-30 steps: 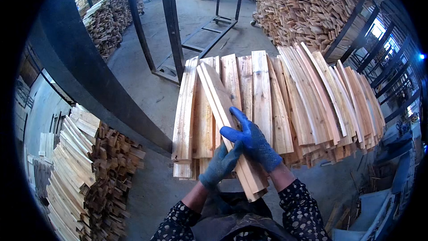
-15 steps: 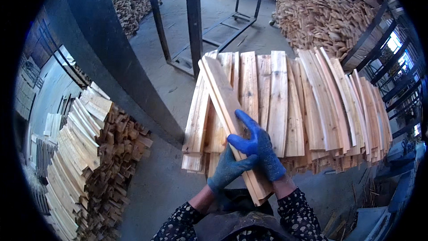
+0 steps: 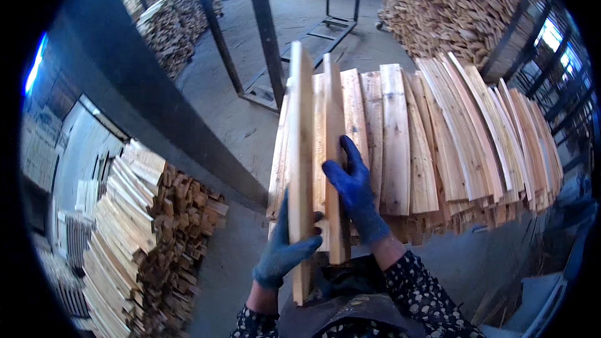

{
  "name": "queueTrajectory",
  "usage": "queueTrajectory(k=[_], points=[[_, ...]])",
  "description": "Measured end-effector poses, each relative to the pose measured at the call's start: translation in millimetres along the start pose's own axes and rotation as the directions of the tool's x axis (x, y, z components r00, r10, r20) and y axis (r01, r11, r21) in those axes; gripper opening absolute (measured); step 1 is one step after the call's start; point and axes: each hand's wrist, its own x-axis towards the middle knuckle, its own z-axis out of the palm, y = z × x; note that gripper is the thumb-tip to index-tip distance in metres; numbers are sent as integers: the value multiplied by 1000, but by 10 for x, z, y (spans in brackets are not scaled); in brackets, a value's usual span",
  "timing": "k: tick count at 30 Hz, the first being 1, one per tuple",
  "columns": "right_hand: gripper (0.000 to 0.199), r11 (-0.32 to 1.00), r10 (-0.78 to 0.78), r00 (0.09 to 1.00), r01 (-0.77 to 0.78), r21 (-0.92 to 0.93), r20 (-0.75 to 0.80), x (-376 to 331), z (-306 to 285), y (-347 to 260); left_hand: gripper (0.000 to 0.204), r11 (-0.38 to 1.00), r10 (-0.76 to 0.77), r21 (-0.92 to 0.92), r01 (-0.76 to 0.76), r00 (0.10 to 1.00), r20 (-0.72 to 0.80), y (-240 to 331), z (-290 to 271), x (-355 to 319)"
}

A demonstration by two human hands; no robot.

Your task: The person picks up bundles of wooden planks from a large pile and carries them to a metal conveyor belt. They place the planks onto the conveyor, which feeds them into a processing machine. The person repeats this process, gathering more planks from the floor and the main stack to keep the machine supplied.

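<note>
From my feed, the two boards that lay flat and slanted across the plank stack (image 3: 400,144) a second ago now stand on edge, my left hand (image 3: 285,247) clasped around the near-left board (image 3: 301,163), my right hand (image 3: 354,188) pressed open-fingered against the second board (image 3: 333,150), so the pair looks lifted free for carrying.

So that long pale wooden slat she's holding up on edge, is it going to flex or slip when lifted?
The long pale wooden slat probably stays stiff: it stands straight on edge with no sag. It seems light, since the left hand alone wraps it. The blue gloves and rough sawn face likely resist slipping, though the right hand rests flat on the neighbouring slat.
</note>
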Motion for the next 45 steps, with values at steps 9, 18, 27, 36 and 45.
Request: queueTrajectory(k=[9, 18, 27, 36, 45], points=[[43, 962, -189, 982, 187, -198, 11, 367, -101, 256, 108, 930, 367, 48, -365, 916, -160, 433, 28, -318], [30, 739, -466, 876, 312, -597, -120, -175, -1156, -23, 97, 949, 314, 41, -311, 937, -150, 323, -102, -282], [46, 398, -421, 902, 91, -913, -94, -817, -1735, -221, 94, 954, 300, 46, -297, 948, -104, 195, -196, -146], [44, 650, -306, 885, -75, -756, -350, -950, -1671, -302, 97, 972, 190, -134, -191, 982, -19, 72, 96, 81], [63, 540, -425, 887, 91, -837, -178, -646, -1338, -266, 98, 963, 95, -256, -88, 995, 14, 94, 495, 155]])
